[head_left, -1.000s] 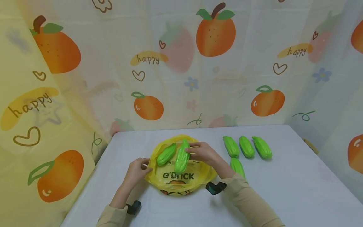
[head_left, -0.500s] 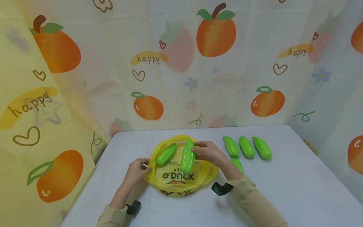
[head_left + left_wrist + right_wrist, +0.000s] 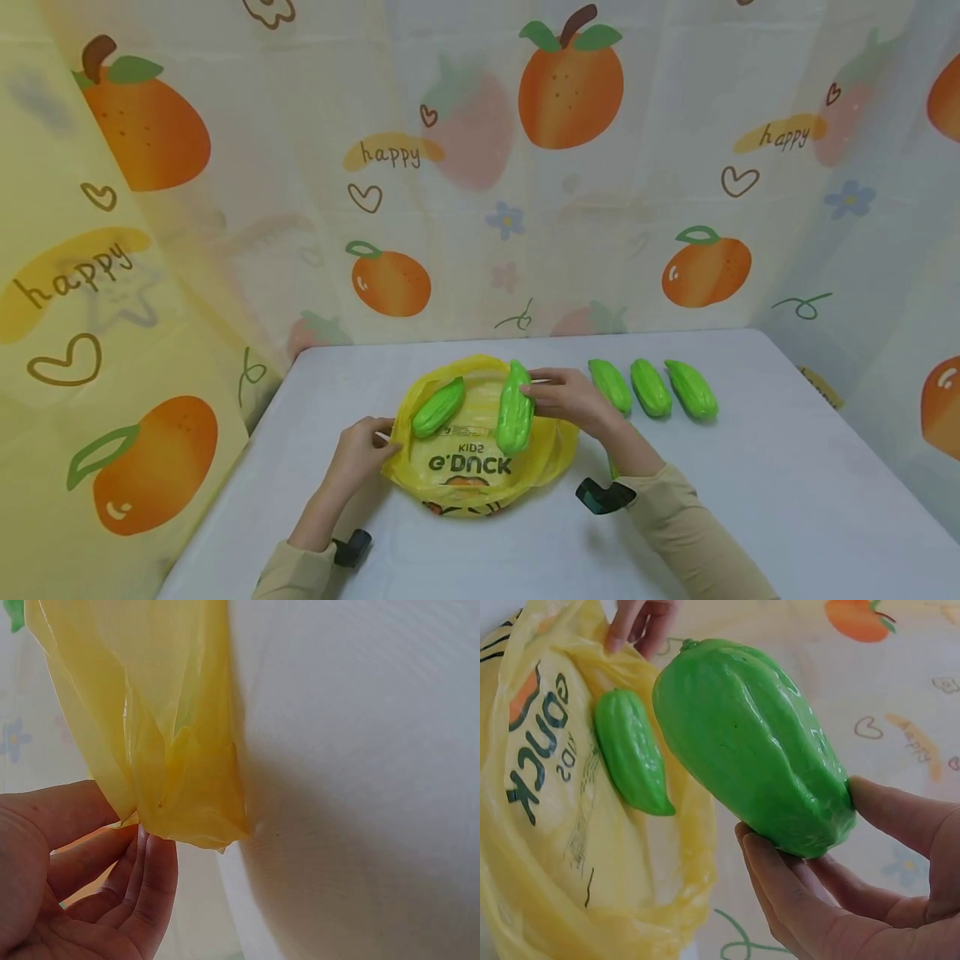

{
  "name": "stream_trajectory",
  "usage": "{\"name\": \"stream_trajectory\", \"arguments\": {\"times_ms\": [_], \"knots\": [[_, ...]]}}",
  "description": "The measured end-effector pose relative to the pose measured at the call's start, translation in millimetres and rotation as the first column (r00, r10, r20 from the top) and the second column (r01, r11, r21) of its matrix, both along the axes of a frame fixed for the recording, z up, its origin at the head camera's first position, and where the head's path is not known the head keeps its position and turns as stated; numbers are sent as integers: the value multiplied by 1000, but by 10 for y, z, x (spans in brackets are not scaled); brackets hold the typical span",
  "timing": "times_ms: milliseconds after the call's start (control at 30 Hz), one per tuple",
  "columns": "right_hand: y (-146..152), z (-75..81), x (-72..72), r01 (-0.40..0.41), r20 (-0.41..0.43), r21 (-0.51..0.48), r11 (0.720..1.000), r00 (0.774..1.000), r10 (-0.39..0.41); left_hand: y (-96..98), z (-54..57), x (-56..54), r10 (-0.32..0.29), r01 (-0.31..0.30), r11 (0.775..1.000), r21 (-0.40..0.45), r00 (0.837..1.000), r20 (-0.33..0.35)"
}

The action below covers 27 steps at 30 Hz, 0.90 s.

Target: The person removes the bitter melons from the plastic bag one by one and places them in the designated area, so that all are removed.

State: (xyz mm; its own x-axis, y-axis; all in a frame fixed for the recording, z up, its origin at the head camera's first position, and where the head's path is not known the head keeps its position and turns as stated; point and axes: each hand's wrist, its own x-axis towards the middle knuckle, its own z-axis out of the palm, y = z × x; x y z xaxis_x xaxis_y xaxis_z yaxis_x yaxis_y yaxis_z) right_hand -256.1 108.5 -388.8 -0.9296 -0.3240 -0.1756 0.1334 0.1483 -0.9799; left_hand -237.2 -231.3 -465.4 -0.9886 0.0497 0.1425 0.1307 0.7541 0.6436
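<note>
My right hand (image 3: 573, 402) holds a glossy, ridged green gourd (image 3: 515, 414) by its side, above the right part of an open yellow plastic bag (image 3: 557, 450). In the right wrist view, the thumb and fingers grip one end of this gourd (image 3: 742, 742). Inside the bag, toward its left side, lies another green gourd (image 3: 438, 408). At the bag's left rim, my left hand (image 3: 360, 454) pinches the plastic. The left wrist view shows thumb and fingertips meeting on the thin yellow film (image 3: 187, 787).
Three green gourds (image 3: 651, 388) lie in a row at the back right of the white table (image 3: 765, 500). One more is mostly hidden behind my right forearm. A fruit-printed curtain (image 3: 465, 217) stands behind the table and along both sides.
My right hand has moved to the right with the gourd, from the bag's middle to its right part. The left hand keeps its place on the rim.
</note>
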Motion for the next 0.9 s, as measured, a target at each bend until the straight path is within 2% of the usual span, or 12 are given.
{"name": "stream_trajectory", "arguments": {"times_ms": [333,500,600,900], "knots": [[185,9,1,-21,-20,9,1000,1000,21,-3,0,-7,-7,7,1000,3,1000,2],[280,28,20,21,-16,50,999,1000,-20,1,2,-6,-11,11,1000,1,1000,1],[361,43,35,21,-18,63,998,1000,-19,6,8,-4,-13,13,1000,5,1000,4],[611,-1,63,30,-20,29,999,999,-29,3,2,9,-4,4,1000,1,1000,11]]}}
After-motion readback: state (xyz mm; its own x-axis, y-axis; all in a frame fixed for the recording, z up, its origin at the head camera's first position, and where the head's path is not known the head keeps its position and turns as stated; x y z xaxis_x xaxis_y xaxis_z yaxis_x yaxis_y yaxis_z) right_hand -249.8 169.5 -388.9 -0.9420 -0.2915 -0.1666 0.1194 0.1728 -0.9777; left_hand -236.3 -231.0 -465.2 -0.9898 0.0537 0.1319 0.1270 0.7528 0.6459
